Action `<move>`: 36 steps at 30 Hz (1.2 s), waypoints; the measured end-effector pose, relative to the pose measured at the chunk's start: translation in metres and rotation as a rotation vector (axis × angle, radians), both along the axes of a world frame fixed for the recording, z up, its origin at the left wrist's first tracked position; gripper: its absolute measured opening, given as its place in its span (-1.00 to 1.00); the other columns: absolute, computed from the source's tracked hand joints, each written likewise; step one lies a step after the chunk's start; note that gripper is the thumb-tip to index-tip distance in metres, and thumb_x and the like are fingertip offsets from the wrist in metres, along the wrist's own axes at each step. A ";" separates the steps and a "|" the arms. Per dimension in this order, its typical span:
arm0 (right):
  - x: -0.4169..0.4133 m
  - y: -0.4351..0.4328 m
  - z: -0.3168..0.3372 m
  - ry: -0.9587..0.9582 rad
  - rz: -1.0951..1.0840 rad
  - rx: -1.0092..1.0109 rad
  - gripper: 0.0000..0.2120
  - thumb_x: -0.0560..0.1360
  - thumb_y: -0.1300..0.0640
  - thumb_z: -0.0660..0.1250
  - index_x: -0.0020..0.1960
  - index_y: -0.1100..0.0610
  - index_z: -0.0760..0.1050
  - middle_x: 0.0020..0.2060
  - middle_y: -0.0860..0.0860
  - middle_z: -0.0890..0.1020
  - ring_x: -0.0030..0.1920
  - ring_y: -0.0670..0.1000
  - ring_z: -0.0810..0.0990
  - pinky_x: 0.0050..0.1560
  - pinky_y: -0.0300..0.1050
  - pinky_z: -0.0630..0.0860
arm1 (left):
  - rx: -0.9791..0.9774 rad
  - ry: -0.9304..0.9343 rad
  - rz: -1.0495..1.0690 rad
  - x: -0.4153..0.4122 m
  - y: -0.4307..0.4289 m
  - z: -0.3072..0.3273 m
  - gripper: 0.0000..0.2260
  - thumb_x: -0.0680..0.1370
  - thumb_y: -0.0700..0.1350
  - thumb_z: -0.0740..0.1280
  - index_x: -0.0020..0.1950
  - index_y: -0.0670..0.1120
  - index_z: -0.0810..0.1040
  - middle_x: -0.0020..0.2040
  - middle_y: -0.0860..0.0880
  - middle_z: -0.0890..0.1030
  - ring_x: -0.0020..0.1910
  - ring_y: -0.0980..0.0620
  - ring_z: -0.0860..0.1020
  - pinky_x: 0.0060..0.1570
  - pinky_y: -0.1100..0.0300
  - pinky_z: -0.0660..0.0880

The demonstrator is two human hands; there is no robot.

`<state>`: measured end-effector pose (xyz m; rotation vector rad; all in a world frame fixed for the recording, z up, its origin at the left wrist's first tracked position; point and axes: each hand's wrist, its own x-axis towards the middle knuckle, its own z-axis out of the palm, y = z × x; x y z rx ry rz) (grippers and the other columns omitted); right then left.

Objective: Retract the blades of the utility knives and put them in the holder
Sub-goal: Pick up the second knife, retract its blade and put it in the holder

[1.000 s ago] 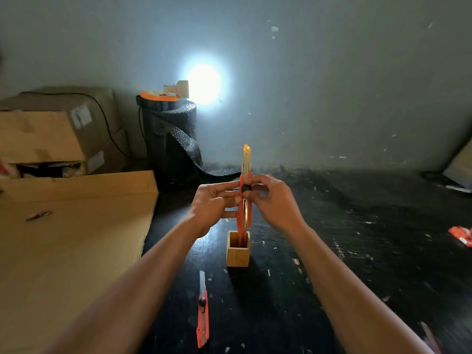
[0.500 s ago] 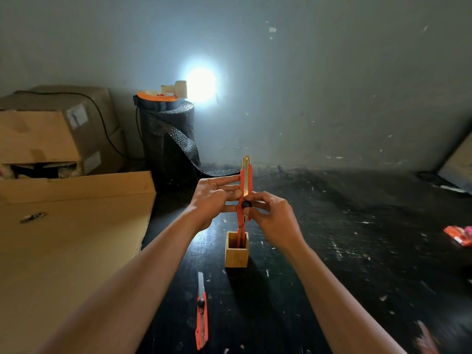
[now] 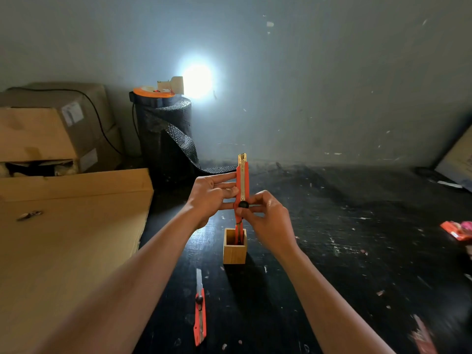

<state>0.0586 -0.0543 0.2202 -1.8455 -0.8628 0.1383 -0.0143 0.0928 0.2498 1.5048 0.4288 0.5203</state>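
Left hand (image 3: 209,198) steadies the upright orange knife (image 3: 242,185) w/ fingers against its left side. Right hand (image 3: 265,218) pinches the black slider knob (image 3: 243,205) at mid-body. Both hands closed on the knife. Its lower end sits inside the wooden holder (image 3: 235,247), centre of the dark table (image 3: 344,264). Blade tip (image 3: 242,158) shows above the casing at the top, so retraction looks incomplete.

Risks, as judged:
- Exposed tip points up, toward the far wall. If the slider sticks and the right hand slips upward, fingers could meet the edge.
- Holder is small and light-looking. Downward or sideways push on the knob could tip it; knife would fall w/ blade out.
- Left fingers lie along the casing near the blade channel; a sudden slider jump could nick them.

Second knife (image 3: 200,312) lies flat on the table, near side, just left of the holder line, blade out toward the holder. Not yet dealt with. A forearm sweeping low could catch it.

Surroundings: cardboard sheet (image 3: 71,238) at left, cardboard boxes (image 3: 51,129) behind it, black roll (image 3: 166,134) far left-centre w/ lamp glare (image 3: 196,80) on the wall, red packet (image 3: 457,229) at right edge. None block the holder. Glare and dim table hinder view of the blade.
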 end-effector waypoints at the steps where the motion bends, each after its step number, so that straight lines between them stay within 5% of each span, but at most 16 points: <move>1: -0.001 0.001 0.000 0.001 -0.009 0.014 -0.78 0.47 0.02 0.50 -0.03 -0.13 0.45 -0.12 -0.30 0.59 -0.09 -0.21 0.59 -0.09 -0.35 0.47 | 0.000 -0.002 0.001 0.000 -0.001 0.001 -0.65 0.56 -0.41 0.39 0.29 -0.14 0.65 -0.01 -0.07 0.76 -0.18 0.05 0.77 -0.31 0.22 0.65; 6: -0.004 0.001 0.003 -0.034 0.046 0.013 -0.76 0.54 0.12 0.44 0.14 -0.12 0.51 0.01 -0.23 0.58 0.01 -0.18 0.56 0.14 -0.15 0.53 | 0.018 -0.009 0.018 -0.001 0.000 0.006 -0.65 0.55 -0.40 0.41 0.30 -0.17 0.65 -0.05 -0.03 0.76 -0.20 0.09 0.77 -0.32 0.24 0.65; 15: -0.003 0.003 -0.002 -0.017 0.043 0.016 -0.73 0.54 0.11 0.44 0.18 -0.09 0.50 0.04 -0.22 0.58 0.03 -0.18 0.56 0.07 -0.24 0.50 | 0.043 0.007 0.030 -0.004 -0.001 0.006 -0.65 0.55 -0.40 0.40 0.32 -0.17 0.63 -0.08 0.02 0.74 -0.23 0.13 0.76 -0.34 0.27 0.64; 21: -0.005 0.002 -0.003 -0.041 -0.005 0.027 -0.79 0.50 0.07 0.49 -0.04 -0.13 0.46 -0.16 -0.37 0.56 -0.15 -0.34 0.58 -0.26 -0.53 0.44 | 0.021 0.003 0.012 -0.005 -0.003 0.003 -0.63 0.54 -0.42 0.40 0.31 -0.17 0.64 -0.07 0.00 0.75 -0.20 0.10 0.76 -0.33 0.25 0.64; 27: -0.003 0.002 -0.006 -0.034 0.042 0.021 -0.74 0.55 0.15 0.44 0.11 -0.17 0.51 -0.04 -0.36 0.57 -0.06 -0.32 0.57 -0.07 -0.43 0.40 | 0.015 0.004 0.019 -0.004 0.000 0.001 -0.64 0.54 -0.42 0.41 0.31 -0.17 0.64 -0.09 0.01 0.76 -0.20 0.08 0.77 -0.32 0.24 0.65; 36: 0.001 0.007 -0.013 -0.031 -0.040 0.044 -0.75 0.47 0.05 0.51 -0.14 -0.18 0.44 -0.18 -0.27 0.63 -0.09 -0.22 0.64 -0.03 -0.28 0.54 | 0.015 0.000 0.022 0.000 0.002 -0.007 -0.63 0.54 -0.43 0.40 0.31 -0.16 0.64 -0.05 -0.02 0.75 -0.19 0.08 0.77 -0.30 0.23 0.65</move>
